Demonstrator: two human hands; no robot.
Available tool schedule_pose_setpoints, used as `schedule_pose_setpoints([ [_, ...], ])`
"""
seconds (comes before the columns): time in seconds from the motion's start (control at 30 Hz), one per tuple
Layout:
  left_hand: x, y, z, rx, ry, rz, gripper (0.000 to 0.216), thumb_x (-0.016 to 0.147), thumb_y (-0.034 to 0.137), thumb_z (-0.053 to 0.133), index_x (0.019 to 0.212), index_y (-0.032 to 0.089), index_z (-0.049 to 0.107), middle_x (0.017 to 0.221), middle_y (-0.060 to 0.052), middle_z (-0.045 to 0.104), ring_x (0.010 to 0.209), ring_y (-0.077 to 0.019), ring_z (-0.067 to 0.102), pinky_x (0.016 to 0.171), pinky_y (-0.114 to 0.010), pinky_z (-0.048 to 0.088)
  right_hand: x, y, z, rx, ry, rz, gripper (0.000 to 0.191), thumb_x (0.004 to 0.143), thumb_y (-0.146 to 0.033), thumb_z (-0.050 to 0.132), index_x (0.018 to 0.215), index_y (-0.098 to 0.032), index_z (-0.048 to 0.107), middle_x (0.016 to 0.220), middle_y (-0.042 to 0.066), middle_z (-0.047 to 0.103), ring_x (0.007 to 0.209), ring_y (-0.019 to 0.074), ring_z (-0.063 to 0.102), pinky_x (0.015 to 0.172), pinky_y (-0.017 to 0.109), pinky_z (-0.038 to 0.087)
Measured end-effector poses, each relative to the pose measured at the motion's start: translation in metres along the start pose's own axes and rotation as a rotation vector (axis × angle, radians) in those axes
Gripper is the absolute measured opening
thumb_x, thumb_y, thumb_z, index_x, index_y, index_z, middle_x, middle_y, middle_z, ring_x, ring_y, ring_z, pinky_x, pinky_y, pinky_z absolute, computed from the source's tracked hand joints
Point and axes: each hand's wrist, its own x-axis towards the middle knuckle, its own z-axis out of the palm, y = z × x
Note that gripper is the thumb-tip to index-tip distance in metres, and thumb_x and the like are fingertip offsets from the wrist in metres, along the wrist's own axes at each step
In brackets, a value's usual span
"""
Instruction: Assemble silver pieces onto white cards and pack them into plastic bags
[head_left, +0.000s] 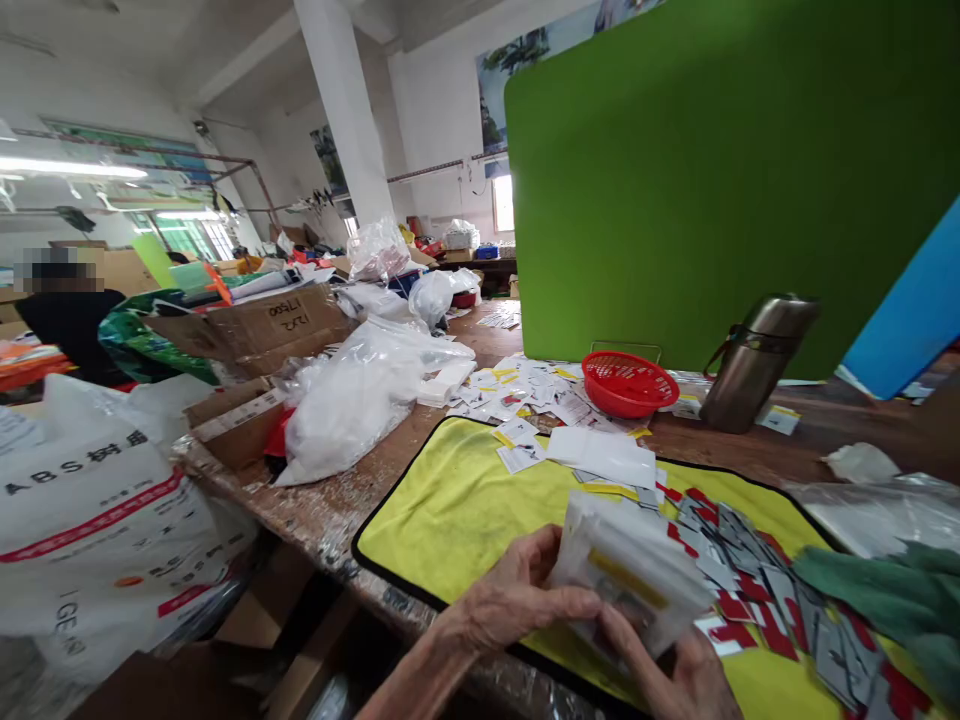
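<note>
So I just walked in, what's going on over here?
A person at a cluttered table is using both hands, the left hand and the right hand, to hold a bundle of clear plastic packets above the near edge of a yellow mat. A yellow strip shows through the plastic. To the right of the bundle, a pile of grey and red pieces lies loose on the mat. Beyond the mat stand a red basket and a metal flask.

Left grip [514, 595] and right grip [671, 668] close together, curled.
Thumbs [574, 603] nearly meet; bare left forearm [424, 668] slants up.
</note>
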Motion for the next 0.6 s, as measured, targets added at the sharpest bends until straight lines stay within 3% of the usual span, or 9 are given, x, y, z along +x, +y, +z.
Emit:
schedule_pose_setpoints([
  [0.1, -0.008, -0.003, 0.014, -0.087, 0.204, 0.043, 0.05, 0.063, 0.038, 0.079, 0.105, 0.013, 0.065, 0.097, -0.009, 0.069, 0.093, -0.0223, 0.063, 0.084, -0.032, 0.046, 0.007, -0.023, 0.013, 0.095, -0.065, 0.025, 0.041, 0.075, -0.054, 0.059, 0.099, -0.023, 0.071, 0.098, 0.009, 0.074, 0.098, 0.0299, 0.066, 0.079, 0.036, 0.056],
  [0.2, -0.015, 0.005, 0.008, -0.134, 0.357, 0.042, 0.046, 0.063, 0.037, 0.078, 0.1, 0.013, 0.067, 0.093, -0.009, 0.071, 0.088, -0.0229, 0.064, 0.08, -0.031, 0.048, 0.009, -0.047, 0.03, 0.251, -0.201, 0.041, 0.046, 0.077, -0.053, 0.057, 0.107, -0.021, 0.067, 0.106, 0.009, 0.071, 0.104, 0.0287, 0.064, 0.083, 0.036, 0.055],
  [0.33, -0.025, 0.018, -0.015, -0.087, 0.377, -0.038, 0.05, 0.06, 0.038, 0.08, 0.101, 0.012, 0.068, 0.092, -0.01, 0.071, 0.083, -0.0214, 0.065, 0.073, -0.028, 0.048, 0.013, -0.068, 0.047, 0.46, -0.344, 0.068, 0.049, 0.078, -0.051, 0.056, 0.116, -0.02, 0.06, 0.116, 0.009, 0.067, 0.111, 0.0255, 0.06, 0.091, 0.037, 0.051],
  [0.43, -0.03, 0.023, -0.032, -0.057, 0.367, -0.062, 0.056, 0.055, 0.035, 0.083, 0.103, 0.013, 0.068, 0.091, -0.009, 0.072, 0.078, -0.0189, 0.065, 0.07, -0.026, 0.048, 0.019, -0.073, 0.058, 0.494, -0.442, 0.052, 0.047, 0.079, -0.048, 0.054, 0.114, -0.017, 0.058, 0.113, 0.011, 0.068, 0.106, 0.0252, 0.062, 0.091, 0.038, 0.05],
  [0.6, -0.027, 0.023, -0.053, -0.119, 0.471, -0.101, 0.05, 0.049, 0.026, 0.086, 0.094, 0.013, 0.069, 0.083, -0.006, 0.073, 0.066, -0.014, 0.064, 0.061, -0.023, 0.049, 0.024, -0.078, 0.083, 0.215, -0.322, 0.002, 0.045, 0.077, -0.042, 0.052, 0.112, -0.014, 0.058, 0.107, 0.014, 0.068, 0.102, 0.0284, 0.063, 0.088, 0.04, 0.049],
])
